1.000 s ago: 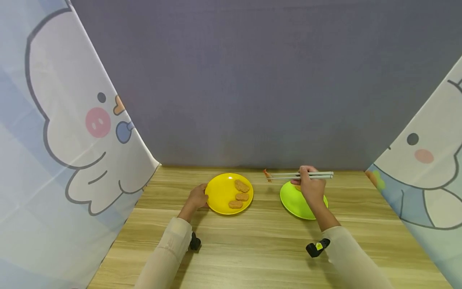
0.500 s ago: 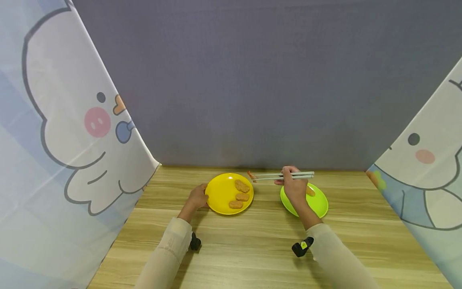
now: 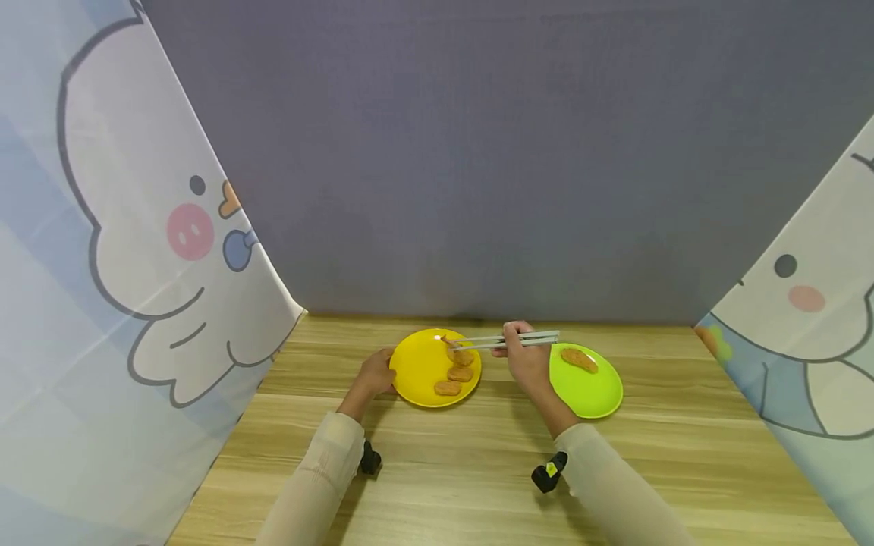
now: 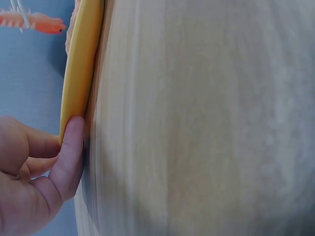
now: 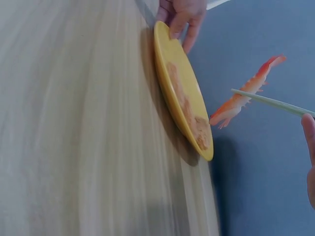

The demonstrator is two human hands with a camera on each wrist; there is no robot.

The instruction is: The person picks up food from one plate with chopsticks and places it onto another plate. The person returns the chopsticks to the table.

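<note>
My left hand (image 3: 375, 371) grips the left rim of a yellow plate (image 3: 415, 373), thumb and fingers on either side of the edge in the left wrist view. Several breaded nuggets (image 3: 448, 388) lie along the plate's right side. My right hand (image 3: 529, 362) holds a pair of pale chopsticks (image 3: 546, 337) that point left. Pinched between their tips is an orange-and-white shrimp (image 5: 250, 87). It hangs over the far right part of the yellow plate, above the nuggets, as the right wrist view shows.
A lime green plate (image 3: 592, 396) stands to the right, partly behind my right forearm, with one breaded piece (image 3: 579, 359) on it. The wooden table (image 3: 437, 470) ends at a grey backdrop (image 3: 478, 189). Cartoon-printed curtains (image 3: 136, 250) flank both sides.
My right hand has moved left with the chopsticks, carrying the shrimp from beside the green plate to over the yellow plate. The green plate's breaded piece is now uncovered. My left hand stays on the rim.
</note>
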